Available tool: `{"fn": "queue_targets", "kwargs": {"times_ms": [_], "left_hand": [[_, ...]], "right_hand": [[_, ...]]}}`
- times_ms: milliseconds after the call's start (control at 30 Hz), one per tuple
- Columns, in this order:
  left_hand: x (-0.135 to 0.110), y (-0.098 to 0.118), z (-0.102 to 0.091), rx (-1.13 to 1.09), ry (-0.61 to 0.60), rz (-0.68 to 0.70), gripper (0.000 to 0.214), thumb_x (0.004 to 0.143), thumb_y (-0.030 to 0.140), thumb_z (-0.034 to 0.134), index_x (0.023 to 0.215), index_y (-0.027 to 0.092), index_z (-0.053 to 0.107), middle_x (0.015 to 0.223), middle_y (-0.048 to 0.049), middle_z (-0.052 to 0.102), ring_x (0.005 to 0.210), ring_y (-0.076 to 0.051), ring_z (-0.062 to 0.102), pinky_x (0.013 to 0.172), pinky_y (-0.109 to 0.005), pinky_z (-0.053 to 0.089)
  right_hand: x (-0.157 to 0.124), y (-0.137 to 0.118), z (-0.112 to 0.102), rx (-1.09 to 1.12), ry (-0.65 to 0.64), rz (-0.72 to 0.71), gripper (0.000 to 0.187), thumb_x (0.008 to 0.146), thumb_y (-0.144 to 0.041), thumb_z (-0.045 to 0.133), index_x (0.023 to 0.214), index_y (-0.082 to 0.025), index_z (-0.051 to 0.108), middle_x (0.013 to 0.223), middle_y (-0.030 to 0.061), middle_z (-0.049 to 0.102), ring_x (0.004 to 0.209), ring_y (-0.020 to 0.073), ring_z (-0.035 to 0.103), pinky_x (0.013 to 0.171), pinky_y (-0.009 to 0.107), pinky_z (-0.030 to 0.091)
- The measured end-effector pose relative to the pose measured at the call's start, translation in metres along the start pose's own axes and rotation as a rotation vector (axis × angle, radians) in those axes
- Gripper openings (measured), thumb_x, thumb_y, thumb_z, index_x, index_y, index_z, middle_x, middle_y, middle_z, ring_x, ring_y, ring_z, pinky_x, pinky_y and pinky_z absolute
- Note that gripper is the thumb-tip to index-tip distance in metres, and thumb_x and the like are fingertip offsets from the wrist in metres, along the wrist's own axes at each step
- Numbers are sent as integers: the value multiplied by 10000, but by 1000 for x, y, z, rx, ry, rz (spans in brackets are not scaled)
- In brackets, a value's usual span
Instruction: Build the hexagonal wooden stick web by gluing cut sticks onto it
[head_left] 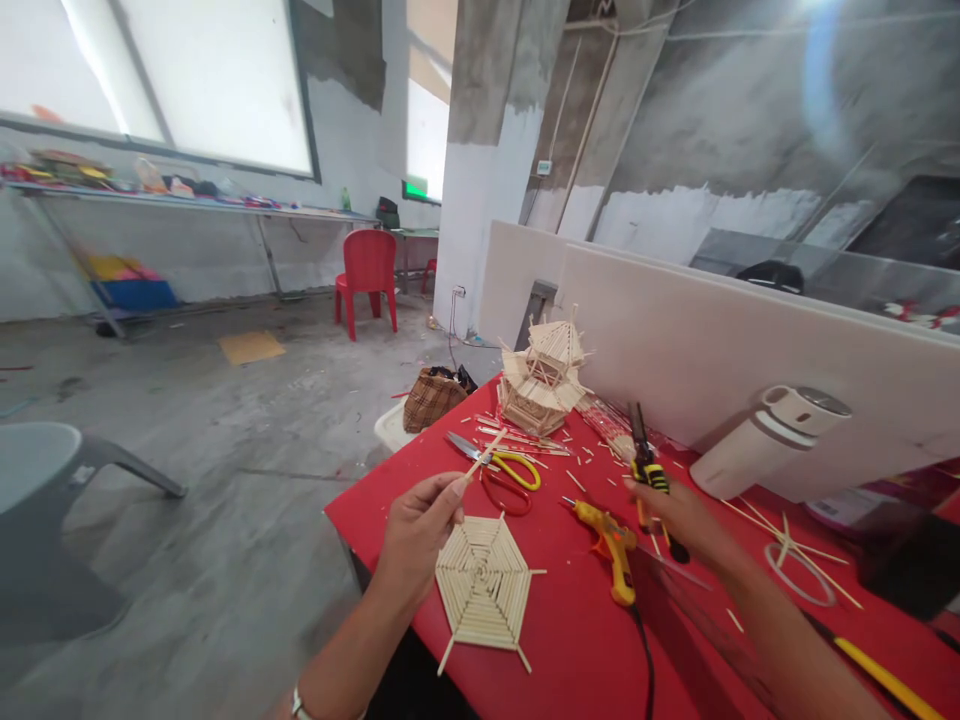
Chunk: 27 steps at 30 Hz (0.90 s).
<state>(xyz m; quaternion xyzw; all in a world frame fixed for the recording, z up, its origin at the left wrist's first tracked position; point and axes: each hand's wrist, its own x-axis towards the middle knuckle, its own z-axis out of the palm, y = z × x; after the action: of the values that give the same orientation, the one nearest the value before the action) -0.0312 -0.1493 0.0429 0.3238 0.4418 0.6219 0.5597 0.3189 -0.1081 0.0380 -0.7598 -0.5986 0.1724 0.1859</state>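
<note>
Head cam: I see the L hand closed in a pinch, thumb & fingertips on a thin stick that slants up toward 1 o'clock. It sits at approx 11 o'clock from the hexagonal stick panel, which lies flat on the red table nr the table's left edge. R hand is at 3 o'clock from the panel, wrapped round the black/yellow handles of the cutters, tips pointing to 12; it's blurred, so I can't tell if the blades are apart. Btwn the hands a yellow glue gun lies on the table, nozzle toward 10 o'clock, cable running off at 6. At 12 o'clock from the panel are yellow-handled scissors w/ red-handled scissors touching them. Further out at 12, a stick pagoda model stands by the white partition, loose sticks round its base. White tumbler lies on its side at 2 o'clock. Off the table at 11, a red chair.
</note>
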Motion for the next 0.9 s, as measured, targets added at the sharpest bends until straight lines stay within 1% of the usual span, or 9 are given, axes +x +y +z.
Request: {"fn": "queue_targets", "kwargs": {"times_ms": [33, 100, 167, 233, 300, 367, 433, 600, 900], "left_hand": [[1, 0, 0, 0, -4, 2, 445, 626, 501, 860, 853, 130, 765, 510, 46, 558, 399, -28, 357, 388, -175, 235], [2, 0, 0, 2, -12, 11, 444, 632, 502, 857, 856, 130, 760, 509, 48, 555, 397, -27, 355, 385, -173, 231], [2, -1, -2, 7, -19, 24, 439, 642, 502, 853, 858, 132, 755, 508, 50, 552, 399, -28, 357, 383, -171, 226], [0, -2, -7, 14, -24, 35, 438, 655, 505, 846, 865, 133, 749, 514, 50, 555, 400, -26, 357, 383, -166, 220], [-2, -4, -13, 22, -18, 43, 444, 669, 513, 837, 881, 135, 743, 519, 50, 558, 393, -22, 347, 380, -163, 212], [-3, -6, -21, 42, -11, 55, 440, 690, 518, 822, 891, 135, 735, 525, 51, 559, 383, -19, 338, 375, -162, 213], [-5, -8, -28, 79, -13, 78, 407, 725, 512, 797, 854, 134, 721, 533, 47, 558, 383, -20, 341, 376, -162, 225], [-8, -10, -35, 166, -48, 138, 351, 791, 462, 734, 679, 140, 650, 542, 30, 563, 401, -32, 368, 386, -168, 255], [-9, -9, -41, 287, -50, 206, 277, 848, 414, 661, 758, 152, 673, 581, 21, 614, 379, -48, 413, 372, -173, 295]], "right_hand": [[-15, -14, 4, 37, -66, -28, 416, 885, -497, 455, 1027, -158, 649, 870, 94, 721, 795, 259, 699, 727, 363, 542], [-46, -47, 14, 156, -237, -231, 423, 853, -386, 512, 1204, -173, 616, 1024, 91, 721, 946, 260, 690, 833, 375, 550], [-70, -81, 27, 141, -215, -414, 561, 806, -265, 536, 1365, -226, 542, 1261, 98, 655, 1190, 271, 610, 1011, 418, 491], [-85, -108, 40, 113, -239, -482, 637, 793, -209, 519, 1429, -235, 488, 1366, 113, 590, 1315, 279, 529, 1086, 454, 446], [-90, -126, 51, 84, -294, -514, 715, 815, -206, 515, 1517, -195, 379, 1500, 150, 465, 1438, 292, 397, 1155, 492, 377], [-90, -135, 60, 65, -341, -538, 786, 834, -205, 514, 1575, -153, 258, 1594, 175, 323, 1513, 295, 260, 1204, 513, 302], [-90, -141, 66, 60, -364, -551, 818, 845, -195, 509, 1597, -140, 193, 1623, 178, 257, 1537, 286, 192, 1226, 513, 260], [-95, -155, 69, 5, -379, -509, 848, 842, -195, 531, 1604, -104, 170, 1635, 185, 219, 1543, 284, 157, 1242, 480, 233], [-97, -168, 66, -40, -378, -549, 853, 826, -173, 527, 1599, -91, 176, 1606, 202, 260, 1529, 291, 198, 1242, 493, 224]]}}
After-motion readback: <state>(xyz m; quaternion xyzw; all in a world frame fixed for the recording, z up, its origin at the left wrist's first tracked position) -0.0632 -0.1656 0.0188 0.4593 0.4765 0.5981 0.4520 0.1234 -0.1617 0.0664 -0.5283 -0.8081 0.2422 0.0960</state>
